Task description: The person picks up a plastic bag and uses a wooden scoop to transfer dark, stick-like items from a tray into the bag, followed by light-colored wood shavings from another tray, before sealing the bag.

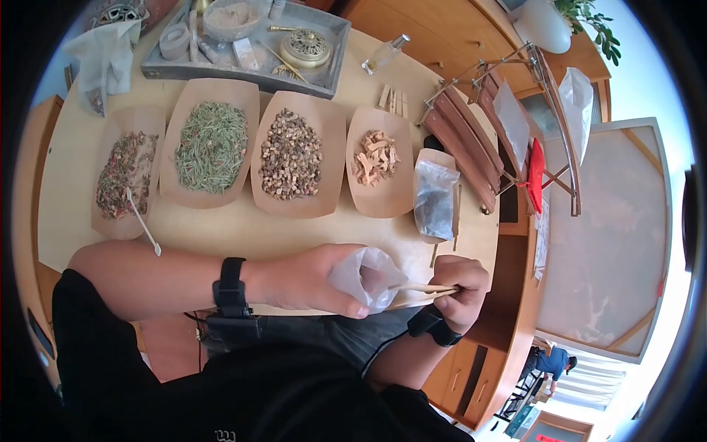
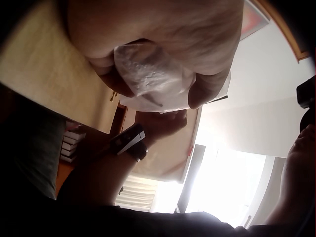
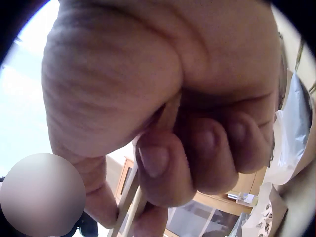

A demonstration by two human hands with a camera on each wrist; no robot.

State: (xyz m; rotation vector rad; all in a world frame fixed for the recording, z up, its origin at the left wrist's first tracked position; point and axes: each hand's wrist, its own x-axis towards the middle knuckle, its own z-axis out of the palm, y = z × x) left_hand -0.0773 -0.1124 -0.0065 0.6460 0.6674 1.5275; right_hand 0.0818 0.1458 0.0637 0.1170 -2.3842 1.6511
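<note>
In the head view my left hand [image 1: 313, 280] grips a translucent white pouch [image 1: 379, 271] over the table's front edge. The left wrist view shows fingers and thumb wrapped round the crinkled pouch [image 2: 153, 79]; its contents are not clear. My right hand [image 1: 465, 283] pinches a pair of wooden tweezers [image 1: 427, 295], whose tips reach the pouch's side. Close up in the right wrist view, the fingers curl over the wooden shafts [image 3: 129, 197]. Beyond the right hand stands a paper tray [image 1: 448, 160] with a clear plastic bag [image 1: 434, 199] in it.
Paper trays of green needle-like herb [image 1: 212, 147], brown chopped pieces [image 1: 291, 155], pale wood chips [image 1: 377, 158] and mixed dried bits [image 1: 125, 177] line the table. A white scoop [image 1: 143, 221] leans in the leftmost. Behind are a grey tray [image 1: 324, 81] and a wooden rack [image 1: 471, 147].
</note>
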